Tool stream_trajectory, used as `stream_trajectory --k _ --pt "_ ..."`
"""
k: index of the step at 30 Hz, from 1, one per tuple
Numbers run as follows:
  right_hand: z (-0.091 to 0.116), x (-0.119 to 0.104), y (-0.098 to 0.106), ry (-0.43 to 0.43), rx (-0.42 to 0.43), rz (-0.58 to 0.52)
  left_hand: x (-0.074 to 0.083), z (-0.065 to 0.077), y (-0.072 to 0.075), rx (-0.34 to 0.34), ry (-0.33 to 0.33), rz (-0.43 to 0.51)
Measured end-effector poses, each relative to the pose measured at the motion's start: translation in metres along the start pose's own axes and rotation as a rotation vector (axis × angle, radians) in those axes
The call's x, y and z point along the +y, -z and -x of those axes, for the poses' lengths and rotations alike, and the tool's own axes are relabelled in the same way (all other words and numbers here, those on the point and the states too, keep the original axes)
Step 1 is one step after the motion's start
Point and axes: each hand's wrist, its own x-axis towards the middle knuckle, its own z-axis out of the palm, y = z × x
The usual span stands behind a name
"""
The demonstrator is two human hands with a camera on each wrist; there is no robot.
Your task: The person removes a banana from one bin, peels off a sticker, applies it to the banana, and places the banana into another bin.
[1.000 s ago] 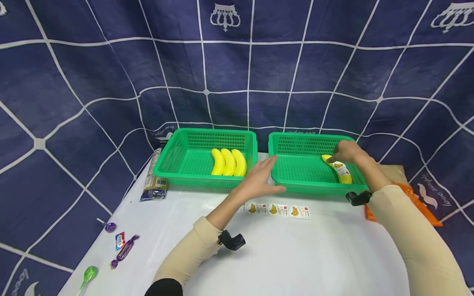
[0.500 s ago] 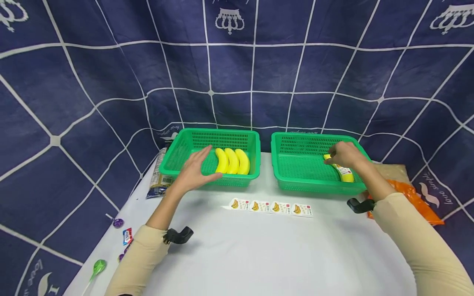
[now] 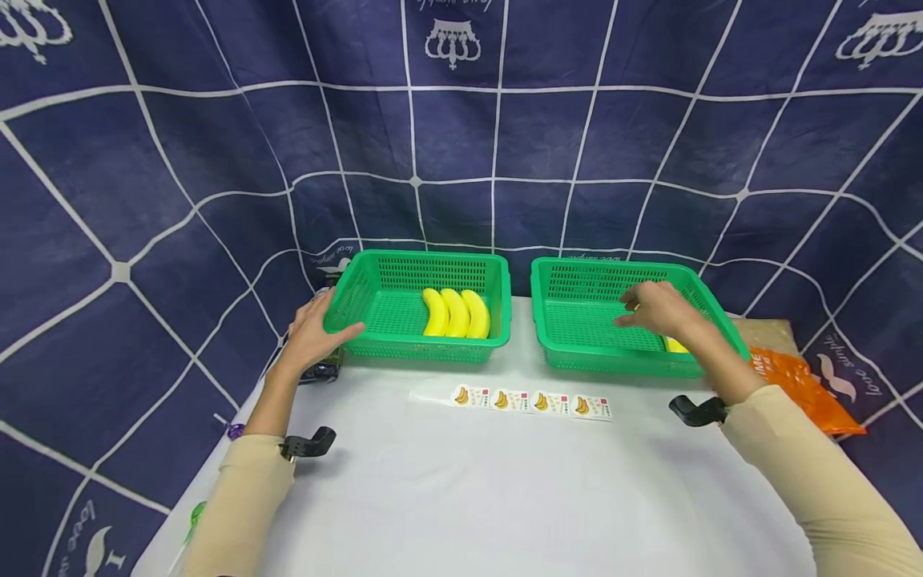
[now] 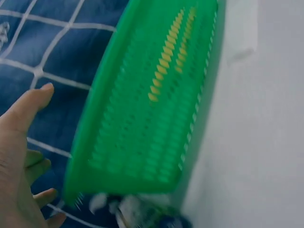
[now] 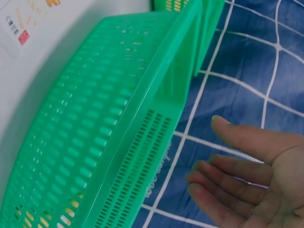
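My left hand (image 3: 308, 336), fingers spread and holding nothing, is beside the near left corner of the left green basket (image 3: 418, 350). Three yellow bananas (image 3: 456, 312) lie side by side in that basket's right part. Over the right green basket (image 3: 620, 362) hovers my right hand (image 3: 654, 308), its fingers loosely bent around nothing. The right wrist view also shows this hand (image 5: 247, 175) with bare fingers. A labelled banana (image 3: 675, 345) lies in the right basket, mostly hidden beneath the hand and forearm.
A strip of banana stickers (image 3: 530, 401) lies on the white table (image 3: 505, 489) before the baskets. An orange and brown bag (image 3: 800, 385) sits at the right. Behind the left hand is a dark packet (image 3: 321, 370). Wrapped sweets, including a green lollipop (image 3: 196, 513), lie at left.
My left hand has swung left from between the baskets to the left basket's outer corner. My right hand has come off the labelled banana and shifted slightly left. The camera view has turned a little.
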Motion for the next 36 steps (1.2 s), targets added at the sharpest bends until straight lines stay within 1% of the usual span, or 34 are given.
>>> stream_trajectory --k 2,4,7,10,13,17,26,32,36 --pt "0.000 -0.004 -0.002 0.009 0.003 0.007 -0.012 -0.004 -0.002 -0.035 0.019 0.022" --pt "0.001 -0.008 -0.003 0.012 0.007 0.013 -0.021 -0.010 -0.003 -0.064 0.023 0.051" --pt "0.001 -0.014 -0.003 0.013 0.008 0.019 -0.030 -0.017 -0.005 -0.083 0.019 0.110" --pt "0.001 -0.020 -0.001 0.009 0.011 0.017 -0.033 -0.023 -0.005 -0.084 0.019 0.152" --pt "0.001 -0.025 0.000 0.014 0.014 0.008 -0.033 -0.025 -0.008 -0.097 0.034 0.155" --pt "0.002 -0.029 -0.002 0.026 0.011 -0.004 -0.037 -0.023 -0.015 -0.102 0.049 0.160" --pt "0.000 -0.039 -0.005 0.031 0.001 -0.012 -0.042 -0.021 -0.022 -0.074 0.067 0.197" --pt "-0.008 -0.053 -0.005 0.050 -0.026 -0.032 -0.041 -0.023 -0.020 -0.072 0.080 0.175" --pt "-0.018 -0.065 -0.007 0.073 -0.030 -0.044 -0.039 -0.024 -0.021 -0.070 0.084 0.182"
